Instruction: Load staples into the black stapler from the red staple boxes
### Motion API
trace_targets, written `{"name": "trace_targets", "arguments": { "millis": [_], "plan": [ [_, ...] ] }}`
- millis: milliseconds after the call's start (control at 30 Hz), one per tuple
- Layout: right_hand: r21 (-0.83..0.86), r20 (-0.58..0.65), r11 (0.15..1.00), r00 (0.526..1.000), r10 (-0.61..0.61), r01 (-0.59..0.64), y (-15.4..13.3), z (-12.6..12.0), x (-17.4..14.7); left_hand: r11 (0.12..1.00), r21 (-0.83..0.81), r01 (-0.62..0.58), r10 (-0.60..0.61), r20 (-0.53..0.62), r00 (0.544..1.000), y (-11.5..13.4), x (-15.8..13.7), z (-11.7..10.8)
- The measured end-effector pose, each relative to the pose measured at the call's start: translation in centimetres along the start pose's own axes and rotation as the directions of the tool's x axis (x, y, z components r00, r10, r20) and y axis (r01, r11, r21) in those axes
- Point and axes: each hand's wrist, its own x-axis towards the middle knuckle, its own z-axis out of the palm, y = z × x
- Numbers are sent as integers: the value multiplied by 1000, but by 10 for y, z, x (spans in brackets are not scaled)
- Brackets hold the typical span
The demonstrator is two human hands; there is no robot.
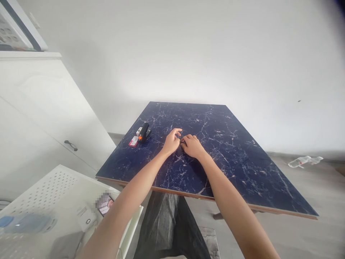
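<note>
My left hand [171, 142] is raised just over the middle of the dark blue marbled table [229, 165], its fingers loosely curved and apart. Close beside it, my right hand [192, 145] rests palm down on the tabletop with bent, slightly spread fingers. I make out nothing held in either one, though the narrow gap between the thumbs is dark and hard to read. Left of both hands stands a black stapler [145, 132] with an orange patch on its end. A small white box [139, 131] and a red-and-white packet [133, 141] lie against it.
A white side table [64, 180] at the lower left bears a clear bottle [29, 223] with a blue cap and a phone [105, 204]. Behind it rises a white cabinet [32, 108]. Clear plastic bottles [304, 161] lie on the floor at right.
</note>
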Motion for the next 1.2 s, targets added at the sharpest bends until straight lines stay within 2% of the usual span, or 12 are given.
{"name": "trace_targets", "arguments": {
  "millis": [200, 467, 700, 1033, 1200],
  "plan": [
    [6, -12, 1000, 1000, 3, -3, -1, 0, 0, 962, -261, 79, -84, -10, 996, -5, 7, -2],
    [1, -7, 1000, 1000, 6, -6, -1, 0, -1, 842, -511, 173, -206, -9, 978, 1, 9, -2],
    [0, -11, 1000, 1000, 3, -3, -1, 1, 0, 826, -538, 169, -204, -5, 979, -1, 9, -3],
    [7, 3, 1000, 1000, 10, -10, -2, -2, -1, 859, -467, 211, -232, 14, 973, -3, 10, -3],
    [10, 11, 1000, 1000, 11, -11, -3, -2, -1, 837, -503, 215, -247, 3, 969, -6, 10, -3]
  ]
}}
